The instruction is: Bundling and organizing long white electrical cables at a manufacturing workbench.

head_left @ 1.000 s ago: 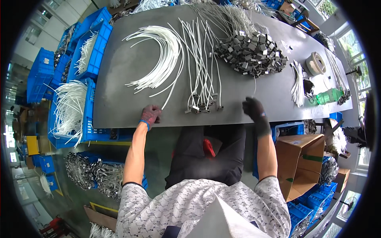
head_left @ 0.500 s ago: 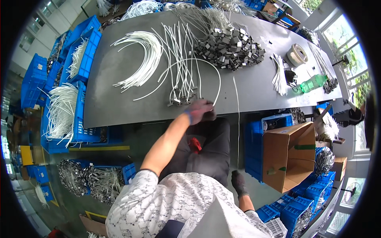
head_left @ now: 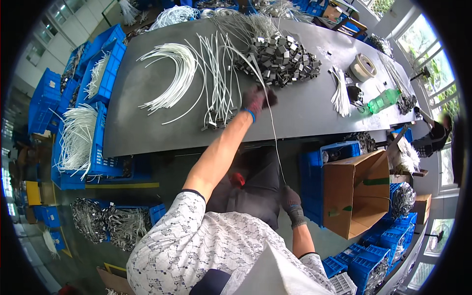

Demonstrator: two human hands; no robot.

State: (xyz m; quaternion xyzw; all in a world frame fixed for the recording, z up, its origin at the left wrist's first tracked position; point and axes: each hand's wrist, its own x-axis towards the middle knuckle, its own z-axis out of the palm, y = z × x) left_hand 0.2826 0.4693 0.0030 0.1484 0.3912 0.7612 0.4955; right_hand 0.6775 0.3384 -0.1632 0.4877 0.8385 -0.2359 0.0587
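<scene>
Head view: dark grey table [head_left: 147,132] carries white cable bundles [head_left: 182,78] and a metal clip pile [head_left: 282,59]; blue crates [head_left: 73,142] flank it. Left hand [head_left: 258,100] clenched around a white cable [head_left: 273,132] above the table; right hand [head_left: 291,199] grips its lower end below the table edge.

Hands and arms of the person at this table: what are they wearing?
Both hands wear dark knit work gloves. The left hand has a glove with a reddish tint and a blue cuff band at the wrist; the right hand has a grey-black glove with a ribbed cuff. The forearms are bare, and short white sleeves with a fine dark pattern end near the elbows.
</scene>
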